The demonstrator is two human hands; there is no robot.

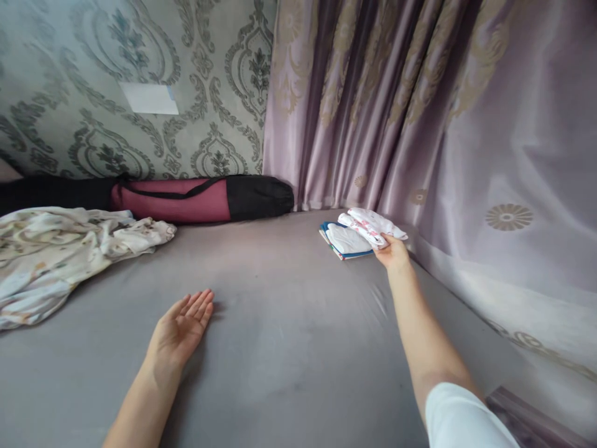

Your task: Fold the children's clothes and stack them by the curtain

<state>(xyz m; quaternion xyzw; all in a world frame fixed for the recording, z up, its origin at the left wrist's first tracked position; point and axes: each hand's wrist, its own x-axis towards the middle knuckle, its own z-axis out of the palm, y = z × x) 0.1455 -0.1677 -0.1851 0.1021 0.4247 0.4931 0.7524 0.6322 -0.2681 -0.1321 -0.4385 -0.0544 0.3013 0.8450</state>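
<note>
My right hand (pixel 392 250) grips the near edge of a folded white cloth with pink print (pixel 370 223), at the back right of the grey sheet. Beneath and beside it is a small stack: a folded plain white cloth (pixel 346 239) on top of a blue folded cloth (pixel 357 254). Whether the printed cloth rests on the stack or is held just over it, I cannot tell. My left hand (pixel 183 330) is palm up over the sheet, fingers stretched out, with nothing in it.
A crumpled cream patterned cloth (pixel 84 249) lies at the left. Along the wall stretches a maroon and black strapped bag (pixel 181 199). Purple curtains (pixel 345 112) hang behind and to the right of the grey sheet (pixel 280 342). A white patch (pixel 149 98) is on the wallpaper.
</note>
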